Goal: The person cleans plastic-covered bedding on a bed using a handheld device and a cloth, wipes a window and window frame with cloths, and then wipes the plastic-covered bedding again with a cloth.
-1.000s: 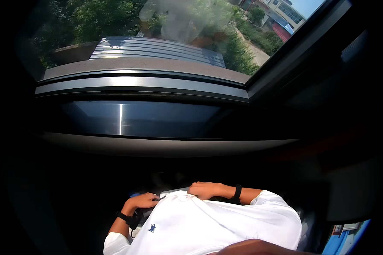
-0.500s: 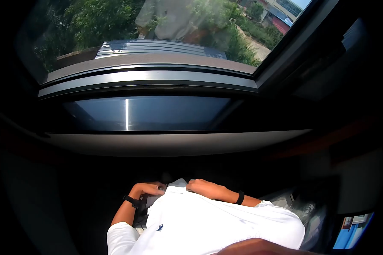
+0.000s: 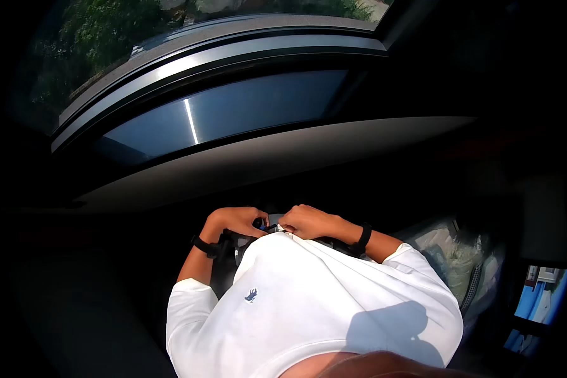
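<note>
At my waist, by the lower hem of the white shirt [image 3: 309, 296], my two hands are close together. My left hand [image 3: 238, 220] has its fingers curled round a small dark item with a bit of blue, too small to name. The fingers of my right hand [image 3: 312, 222] are pinched on the shirt hem, just to the right of the left fingertips. A dark strap-like piece shows between the hands, partly hidden by them. Each wrist wears a black band, and the left one [image 3: 206, 246] has a thicker piece on it.
Ahead is a window with a curved-looking metal frame [image 3: 233, 48] and a dark blue lower pane [image 3: 233, 110]. A pale ledge [image 3: 264, 154] runs beneath it. To my right lies a clear plastic-like bag [image 3: 450, 255], beside a small bright patch of blue [image 3: 538, 296].
The view has tipped down and turned, so the window sits higher and the hands show nearer the middle. The left hand has closed in towards the right at the shirt hem.
</note>
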`<action>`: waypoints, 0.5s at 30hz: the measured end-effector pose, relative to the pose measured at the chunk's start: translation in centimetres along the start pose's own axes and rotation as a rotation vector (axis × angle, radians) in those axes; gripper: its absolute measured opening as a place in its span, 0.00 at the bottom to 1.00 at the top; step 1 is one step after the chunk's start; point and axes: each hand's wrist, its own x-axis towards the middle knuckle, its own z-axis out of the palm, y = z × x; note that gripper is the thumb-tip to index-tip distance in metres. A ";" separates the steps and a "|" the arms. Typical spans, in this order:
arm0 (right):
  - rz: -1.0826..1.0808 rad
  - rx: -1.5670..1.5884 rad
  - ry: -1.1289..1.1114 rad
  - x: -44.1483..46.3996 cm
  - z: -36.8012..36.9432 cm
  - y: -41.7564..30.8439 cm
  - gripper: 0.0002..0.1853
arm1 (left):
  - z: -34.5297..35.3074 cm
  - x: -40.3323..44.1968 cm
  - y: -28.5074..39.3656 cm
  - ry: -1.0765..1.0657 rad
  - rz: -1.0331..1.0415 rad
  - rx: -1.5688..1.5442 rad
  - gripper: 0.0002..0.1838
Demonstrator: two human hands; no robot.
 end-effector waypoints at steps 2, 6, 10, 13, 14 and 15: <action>0.076 0.086 -0.047 -1.3 -0.7 0.8 0.08 | 0.1 -0.2 1.0 0.035 0.062 0.110 0.30; 0.085 0.345 0.196 -4.5 -0.7 -0.5 0.12 | -2.8 -3.5 9.4 0.223 0.221 -0.056 0.20; -0.233 0.095 0.228 -3.7 -0.4 -2.9 0.23 | -2.0 -2.4 14.8 0.689 0.831 -0.246 0.12; -0.190 0.147 0.410 -1.3 -0.6 -3.0 0.21 | -1.4 -1.6 16.4 1.099 1.077 0.018 0.13; -0.117 0.132 0.429 -1.1 -1.4 -4.6 0.19 | -1.6 -2.2 15.3 1.250 1.058 0.089 0.15; -0.041 0.121 0.448 -1.1 -2.3 -6.1 0.17 | -1.8 -3.2 14.2 1.431 1.000 0.078 0.16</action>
